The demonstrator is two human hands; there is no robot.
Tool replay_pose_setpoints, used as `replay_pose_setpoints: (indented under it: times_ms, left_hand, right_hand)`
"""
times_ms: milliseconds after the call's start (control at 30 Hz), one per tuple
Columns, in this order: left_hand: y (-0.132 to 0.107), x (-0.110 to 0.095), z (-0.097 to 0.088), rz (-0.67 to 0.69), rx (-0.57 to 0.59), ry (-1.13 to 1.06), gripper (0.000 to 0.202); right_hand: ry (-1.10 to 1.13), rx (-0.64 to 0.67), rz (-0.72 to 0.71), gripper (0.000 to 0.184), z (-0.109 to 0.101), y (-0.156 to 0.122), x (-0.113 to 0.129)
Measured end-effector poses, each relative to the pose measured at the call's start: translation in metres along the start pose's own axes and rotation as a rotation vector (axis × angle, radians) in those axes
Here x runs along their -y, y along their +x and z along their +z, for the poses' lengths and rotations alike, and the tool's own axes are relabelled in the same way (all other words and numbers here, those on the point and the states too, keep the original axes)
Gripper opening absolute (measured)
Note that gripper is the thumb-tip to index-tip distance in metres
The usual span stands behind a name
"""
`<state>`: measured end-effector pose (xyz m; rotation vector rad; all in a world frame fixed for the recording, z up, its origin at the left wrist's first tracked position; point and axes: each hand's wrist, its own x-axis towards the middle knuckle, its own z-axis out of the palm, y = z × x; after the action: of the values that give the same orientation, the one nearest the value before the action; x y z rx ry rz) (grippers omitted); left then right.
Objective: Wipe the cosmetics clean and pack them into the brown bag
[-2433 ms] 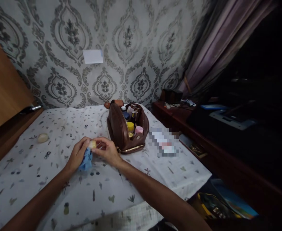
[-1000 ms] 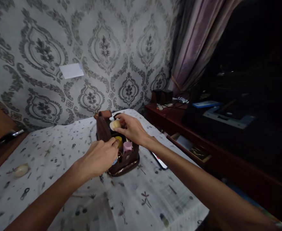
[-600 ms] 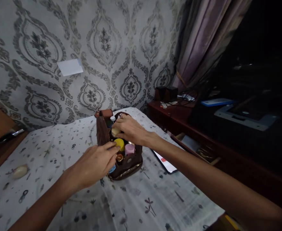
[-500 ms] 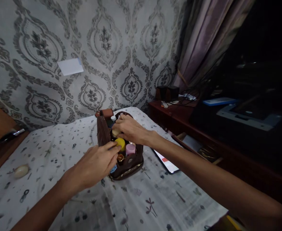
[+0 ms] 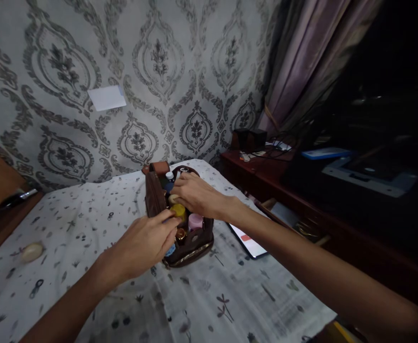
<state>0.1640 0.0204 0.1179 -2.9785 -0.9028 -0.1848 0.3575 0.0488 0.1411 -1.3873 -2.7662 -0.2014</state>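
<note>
A brown zippered toiletry bag (image 5: 194,255) stands unzipped on the bed-like cloth surface, packed with small containers. My left hand (image 5: 146,243) rests at its near left rim, with the fingers curled over the edge beside a jar with a yellow lid (image 5: 178,211). Inside the bag, my right hand (image 5: 202,194) has its fingers bent down on a beige rounded object (image 5: 174,198), partly covered by them. Around the hands are a pink-lidded jar (image 5: 195,221), a white-capped bottle (image 5: 169,176), a gold-coloured cap (image 5: 181,234) and something light blue (image 5: 170,250).
White patterned cloth (image 5: 123,305) covers the surface. A lit phone or tablet (image 5: 251,242) lies right of the bag, beneath my right forearm. Far left is a beige oval object (image 5: 32,252). A dark red desk (image 5: 262,166) with an open drawer (image 5: 283,216) borders the right.
The view has shifted slightly. My right fingers have moved a little within the bag over the beige object. My left hand stays at the rim.
</note>
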Motion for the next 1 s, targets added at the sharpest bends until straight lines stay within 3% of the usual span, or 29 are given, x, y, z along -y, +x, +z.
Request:
replay_pose_setpoints:
  times_ms: [233,400,467,767,1000]
  left_hand:
    - [-0.003,0.005,0.008,0.042,-0.078,-0.031,0.037]
    - [-0.014,0.006,0.030,0.026,-0.390,-0.089,0.034]
    - [-0.018,0.005,0.037,0.000,-0.463,-0.090,0.032]
    - [-0.020,0.005,0.038,-0.010,-0.459,-0.122,0.035]
    - [-0.034,0.008,0.041,0.005,-0.583,-0.244,0.036]
  right_hand:
    - [0.133,0.101,0.094,0.021,0.001,-0.017,0.010]
    - [0.147,0.199,0.132,0.028,-0.004,-0.008,0.011]
    - [0.153,0.242,0.172,0.034,-0.004,-0.002,0.014]
    - [0.150,0.214,0.246,0.029,0.006,0.003,0.016]
    - [0.185,0.263,0.193,0.030,-0.006,0.000,0.014]
